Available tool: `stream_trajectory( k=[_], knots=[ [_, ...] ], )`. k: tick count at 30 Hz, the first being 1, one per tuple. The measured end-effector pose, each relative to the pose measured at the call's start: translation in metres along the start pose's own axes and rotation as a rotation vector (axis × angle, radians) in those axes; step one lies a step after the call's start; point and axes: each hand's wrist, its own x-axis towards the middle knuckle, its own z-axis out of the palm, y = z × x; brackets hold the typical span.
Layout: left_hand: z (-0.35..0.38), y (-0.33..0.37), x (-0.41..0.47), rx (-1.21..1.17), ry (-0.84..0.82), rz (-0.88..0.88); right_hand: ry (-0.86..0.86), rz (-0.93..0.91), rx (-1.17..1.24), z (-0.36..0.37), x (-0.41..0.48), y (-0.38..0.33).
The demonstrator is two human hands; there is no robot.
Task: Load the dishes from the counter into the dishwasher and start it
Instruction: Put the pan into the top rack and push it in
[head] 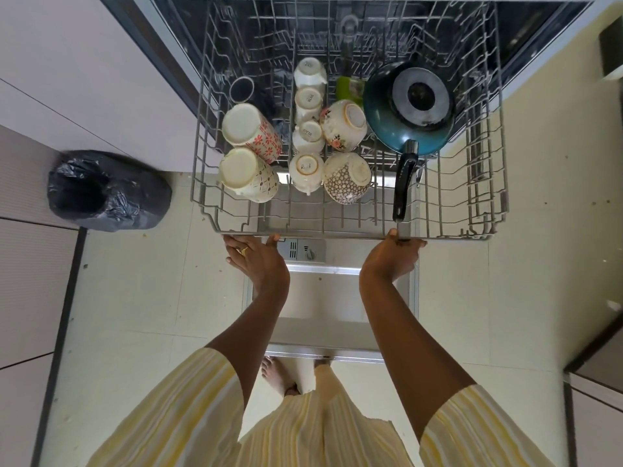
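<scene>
Rack: the upper wire rack (451,210) stood pulled out over the open dishwasher door (323,298), its near rail under both hands.
Left grip: the left hand (256,261) was curled on the near rail towards its left end, thumb on top, fingers partly spread; it held nothing but the rail.
Right grip: the right hand (391,261) was closed round the near rail right of middle, just near of the pan handle's tip.
Load, left: two tall patterned mugs (249,153) lay upside down and tilted, side by side; a small dark cup (241,89) sat far of them.
Load, middle: four small white cups (307,126) ran in a near-to-far row, with two patterned bowls (344,150) upturned just to their right.
Load, right: a teal pan (409,107) rested bottom up, its black handle (404,183) pointing near; a green item (349,89) sat beside it, too hidden to name.
Progress: loading looked well advanced, and I judged the rack ready to be pushed in.
Left to do: pushing the rack home, lifting the door and starting the machine; the desk was out of view, so whether dishes were left there could not be told.
Around: a black bin bag (108,192) stood on the floor to the left, well apart from the door.
In the way: the person's feet (278,379) stood at the door's near edge; the long handle seemed to lie inside the rack.
</scene>
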Motion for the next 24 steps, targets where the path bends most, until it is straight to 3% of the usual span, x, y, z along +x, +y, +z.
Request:
stream_trajectory(
  k=[14, 24],
  knots=[
    [0.003, 0.054, 0.056, 0.011, -0.022, 0.056, -0.125, -0.129, 0.021, 0.028, 0.041, -0.049],
    [-0.002, 0.126, 0.132, 0.099, -0.055, 0.192, -0.238, -0.427, -0.225, 0.073, 0.093, -0.124]
  ],
)
